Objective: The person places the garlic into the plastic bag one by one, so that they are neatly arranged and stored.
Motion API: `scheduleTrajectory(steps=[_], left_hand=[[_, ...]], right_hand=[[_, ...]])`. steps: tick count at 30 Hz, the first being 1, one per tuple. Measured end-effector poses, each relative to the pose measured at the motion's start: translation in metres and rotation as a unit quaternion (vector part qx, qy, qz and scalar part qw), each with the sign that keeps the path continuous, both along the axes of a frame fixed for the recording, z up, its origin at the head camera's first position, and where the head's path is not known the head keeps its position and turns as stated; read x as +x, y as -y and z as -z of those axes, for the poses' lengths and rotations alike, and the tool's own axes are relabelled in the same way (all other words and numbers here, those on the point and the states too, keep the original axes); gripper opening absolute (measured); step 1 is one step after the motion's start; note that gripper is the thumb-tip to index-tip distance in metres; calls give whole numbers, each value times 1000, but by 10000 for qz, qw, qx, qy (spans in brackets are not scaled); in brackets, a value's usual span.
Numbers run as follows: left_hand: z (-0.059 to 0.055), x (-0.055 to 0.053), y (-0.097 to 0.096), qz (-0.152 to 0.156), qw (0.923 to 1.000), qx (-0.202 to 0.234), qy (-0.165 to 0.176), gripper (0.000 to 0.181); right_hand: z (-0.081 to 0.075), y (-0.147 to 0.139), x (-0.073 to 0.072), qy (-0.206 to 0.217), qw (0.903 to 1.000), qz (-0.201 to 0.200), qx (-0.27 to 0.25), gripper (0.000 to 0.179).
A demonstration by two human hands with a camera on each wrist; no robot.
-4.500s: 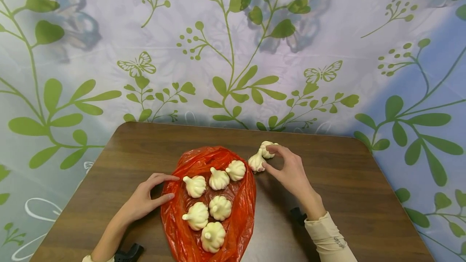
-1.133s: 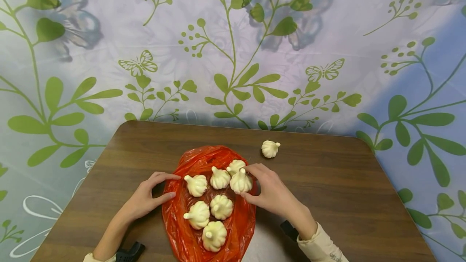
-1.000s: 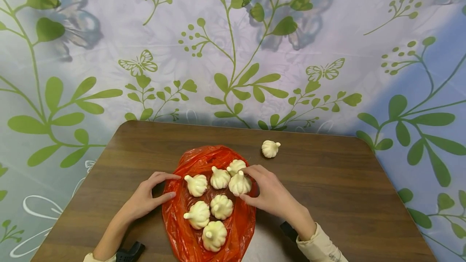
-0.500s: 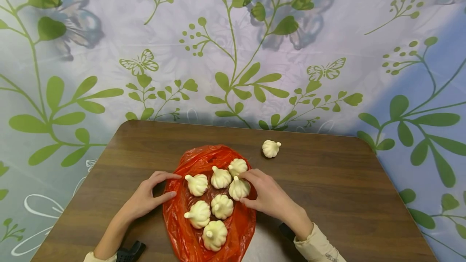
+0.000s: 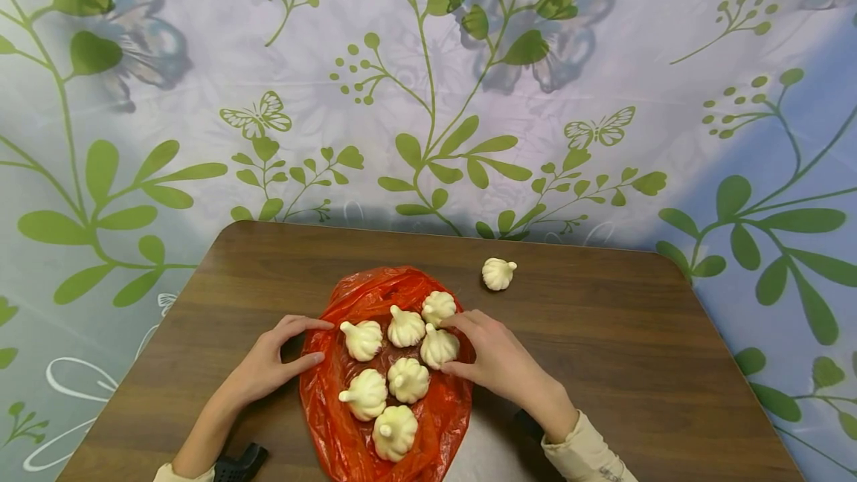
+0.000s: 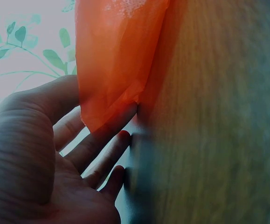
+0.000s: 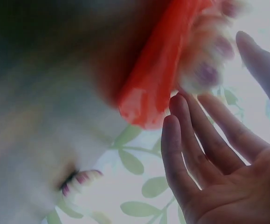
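An orange-red plastic bag lies spread on the table with several white garlic bulbs in its open mouth. My left hand touches the bag's left rim with spread thumb and fingers; the left wrist view shows the red film against the fingers. At the bag's right side, my right hand stands around a garlic bulb, thumb and fingers apart and fairly straight. In the right wrist view that hand has a gap between its thumb and the blurred bulbs.
One more garlic bulb sits on the brown wooden table, behind and right of the bag. A cloth backdrop with leaves and butterflies hangs behind the table's far edge.
Since the oldest frame, my right hand has brought one bulb from the table leftward into the bag. Lately that bulb has settled lower and the fingers have loosened. My left hand stays put.
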State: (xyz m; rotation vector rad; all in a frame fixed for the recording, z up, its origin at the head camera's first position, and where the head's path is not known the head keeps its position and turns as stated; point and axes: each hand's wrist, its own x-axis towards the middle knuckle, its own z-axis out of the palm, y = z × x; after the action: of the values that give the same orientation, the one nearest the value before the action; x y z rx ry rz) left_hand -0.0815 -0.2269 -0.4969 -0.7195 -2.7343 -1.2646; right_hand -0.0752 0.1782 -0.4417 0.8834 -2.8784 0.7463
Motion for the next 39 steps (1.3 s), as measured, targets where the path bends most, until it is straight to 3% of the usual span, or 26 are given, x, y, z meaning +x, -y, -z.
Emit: scheduleTrajectory(steps=[12, 29, 39], left_hand=[[0, 2, 0, -12, 10000, -11, 4, 41], [1, 4, -1, -31, 10000, -21, -45, 42], [0, 4, -1, -60, 10000, -33, -19, 42]], right_hand=[[-18, -20, -8, 318, 9960, 171, -823, 46], [-5, -68, -36, -640, 9845, 1147, -1165, 34], [2, -102, -46, -610, 9752, 1635, -1363, 29]])
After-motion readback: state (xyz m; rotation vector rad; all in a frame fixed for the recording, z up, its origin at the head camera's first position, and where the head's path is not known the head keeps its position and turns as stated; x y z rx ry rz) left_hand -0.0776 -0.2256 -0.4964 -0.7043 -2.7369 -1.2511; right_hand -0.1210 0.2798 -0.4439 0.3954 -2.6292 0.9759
